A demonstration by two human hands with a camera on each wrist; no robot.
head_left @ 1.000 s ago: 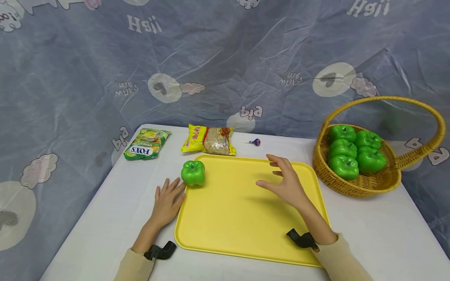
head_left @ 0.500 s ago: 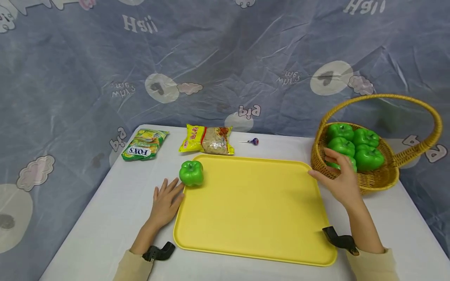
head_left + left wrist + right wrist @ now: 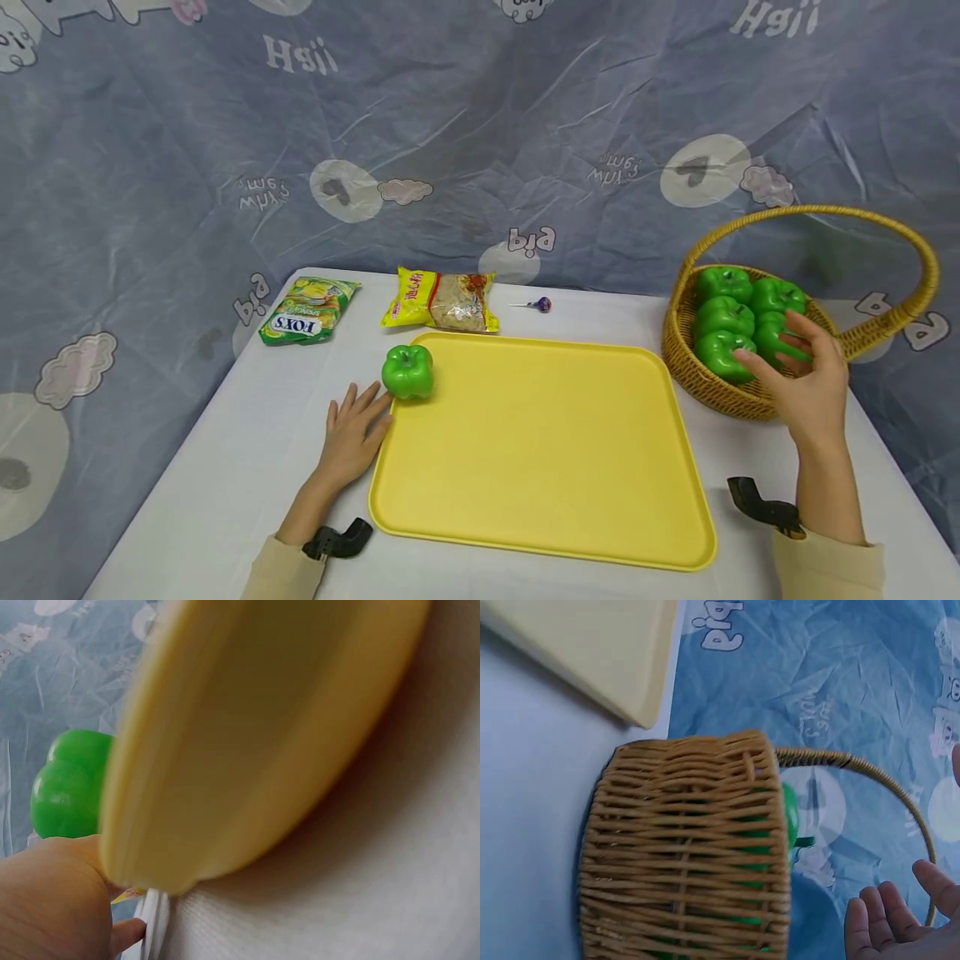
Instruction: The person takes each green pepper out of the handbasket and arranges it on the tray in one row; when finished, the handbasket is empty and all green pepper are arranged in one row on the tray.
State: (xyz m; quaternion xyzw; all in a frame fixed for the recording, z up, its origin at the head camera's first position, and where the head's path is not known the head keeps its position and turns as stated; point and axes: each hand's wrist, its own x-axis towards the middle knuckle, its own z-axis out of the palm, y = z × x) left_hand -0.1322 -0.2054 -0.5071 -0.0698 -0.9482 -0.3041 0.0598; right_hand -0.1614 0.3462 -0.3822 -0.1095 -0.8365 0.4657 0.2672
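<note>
My right hand (image 3: 813, 392) hovers over the front right of a wicker basket (image 3: 712, 392), thumb and fingers spread apart beside a green bell pepper (image 3: 770, 333). That pepper is partly hidden by the fingers; several others lie with it. In the right wrist view, the fingers of the hand (image 3: 907, 930) are raised beyond the basket's woven wall (image 3: 682, 840). On the table, my left hand (image 3: 351, 437) lies flat with spread fingers against the left edge of a yellow tray (image 3: 540, 450). Just beyond its fingertips, one green bell pepper (image 3: 408, 372) sits at the tray's far left corner.
Behind the tray lie a green FOX'S candy bag (image 3: 309, 310), a yellow bag of dry food (image 3: 442, 300) and a lollipop (image 3: 542, 305). The basket's tall arched handle (image 3: 817, 210) rises over its right side. A patterned grey-blue cloth (image 3: 480, 125) hangs behind the white table (image 3: 525, 575).
My right hand has moved right from above the tray, past the basket's front left pepper, to the front right one. My left hand stays in place.
</note>
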